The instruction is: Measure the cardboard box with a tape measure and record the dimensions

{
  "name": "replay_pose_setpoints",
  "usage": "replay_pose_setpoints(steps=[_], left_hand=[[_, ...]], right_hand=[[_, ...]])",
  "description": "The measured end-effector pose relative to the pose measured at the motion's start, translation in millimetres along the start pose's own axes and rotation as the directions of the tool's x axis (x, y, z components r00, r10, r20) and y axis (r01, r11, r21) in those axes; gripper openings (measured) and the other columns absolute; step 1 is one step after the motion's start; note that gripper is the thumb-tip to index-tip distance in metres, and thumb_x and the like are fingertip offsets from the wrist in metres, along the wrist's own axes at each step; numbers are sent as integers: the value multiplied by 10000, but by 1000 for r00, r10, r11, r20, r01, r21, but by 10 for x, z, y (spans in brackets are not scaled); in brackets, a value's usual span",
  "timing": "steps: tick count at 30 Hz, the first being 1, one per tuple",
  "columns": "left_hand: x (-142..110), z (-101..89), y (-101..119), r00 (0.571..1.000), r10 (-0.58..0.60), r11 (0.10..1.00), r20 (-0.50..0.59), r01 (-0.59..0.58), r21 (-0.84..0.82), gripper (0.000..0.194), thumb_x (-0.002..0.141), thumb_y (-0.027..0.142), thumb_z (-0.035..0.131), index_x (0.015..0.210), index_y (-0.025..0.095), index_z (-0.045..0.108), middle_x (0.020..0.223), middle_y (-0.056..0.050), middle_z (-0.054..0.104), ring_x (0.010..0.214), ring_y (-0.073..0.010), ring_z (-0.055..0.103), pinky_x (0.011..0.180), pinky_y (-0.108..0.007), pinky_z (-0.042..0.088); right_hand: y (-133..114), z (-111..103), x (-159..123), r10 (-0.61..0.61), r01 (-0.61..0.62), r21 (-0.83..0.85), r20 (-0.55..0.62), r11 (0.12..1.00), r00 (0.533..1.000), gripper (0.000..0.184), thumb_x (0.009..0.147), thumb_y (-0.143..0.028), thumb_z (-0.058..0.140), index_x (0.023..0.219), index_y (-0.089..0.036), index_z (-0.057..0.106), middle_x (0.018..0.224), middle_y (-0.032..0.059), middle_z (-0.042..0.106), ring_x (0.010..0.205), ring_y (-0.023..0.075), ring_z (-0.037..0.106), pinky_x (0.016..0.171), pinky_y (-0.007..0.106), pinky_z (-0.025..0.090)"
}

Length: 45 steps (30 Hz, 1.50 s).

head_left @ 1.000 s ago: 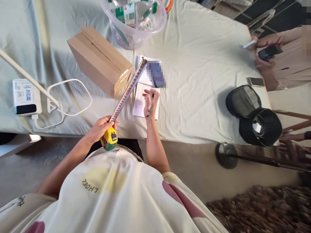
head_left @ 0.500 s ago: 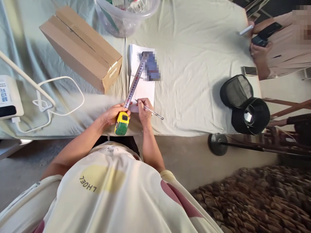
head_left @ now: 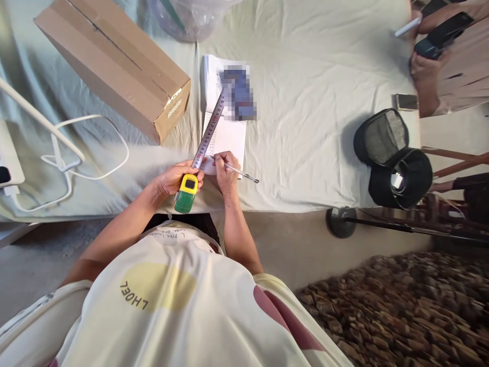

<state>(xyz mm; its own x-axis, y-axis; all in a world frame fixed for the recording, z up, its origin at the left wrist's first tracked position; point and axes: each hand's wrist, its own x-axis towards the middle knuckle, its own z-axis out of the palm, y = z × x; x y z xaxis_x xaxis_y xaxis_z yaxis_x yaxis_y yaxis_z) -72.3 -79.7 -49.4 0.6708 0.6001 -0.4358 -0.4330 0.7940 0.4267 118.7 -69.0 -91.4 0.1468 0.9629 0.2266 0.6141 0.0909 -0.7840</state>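
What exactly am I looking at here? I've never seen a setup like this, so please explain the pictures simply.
There's no machine: these are a person's own bare hands, filmed by one head-worn camera looking forward and down. The left hand holds a yellow-and-green tape measure, its blade extended over an open notebook. The right hand grips a pen over the page. A pixelated bluish object overlaps the notebook. On the cloth-covered table are also a cardboard box, part of a clear plastic tub and an open black case. At far right, another person's hand holds a dark device.
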Motion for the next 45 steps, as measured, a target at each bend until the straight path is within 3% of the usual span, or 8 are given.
replay_pose_setpoints(steps=[22,36,41,45], left_hand=[[-2,3,7,1000,-8,999,8,7,35,248,834,114,576,1074,173,584,677,-39,659,556,-194,632,557,-292,541],[-21,47,34,999,-28,999,-16,29,28,383,814,97,563,1191,161,581,663,-22,653,535,-197,625,535,-296,538],[-18,27,24,1000,-21,1000,-5,21,22,314,793,106,606,1099,173,586,673,-31,654,552,-193,624,542,-290,538],[-8,9,14,1000,-17,1000,10,17,20,357,787,113,606,1140,166,589,677,-29,654,558,-190,623,543,-291,539]], right_hand=[[-31,-21,-1,21,-21,4,8,1000,1000,189,920,-293,488,748,-255,558,674,-31,656,676,178,591,841,362,466],[-37,-13,-2,47,-47,-5,-3,999,999,189,912,-267,496,728,-254,537,673,-33,642,690,175,588,857,359,470],[-23,-20,-18,27,-27,-2,-33,1000,999,200,931,-297,467,753,-251,545,674,-26,629,694,175,580,795,338,467],[-15,-5,-16,12,-12,-26,-32,1000,999,178,925,-268,471,765,-248,546,678,-30,618,686,171,574,805,341,461]])
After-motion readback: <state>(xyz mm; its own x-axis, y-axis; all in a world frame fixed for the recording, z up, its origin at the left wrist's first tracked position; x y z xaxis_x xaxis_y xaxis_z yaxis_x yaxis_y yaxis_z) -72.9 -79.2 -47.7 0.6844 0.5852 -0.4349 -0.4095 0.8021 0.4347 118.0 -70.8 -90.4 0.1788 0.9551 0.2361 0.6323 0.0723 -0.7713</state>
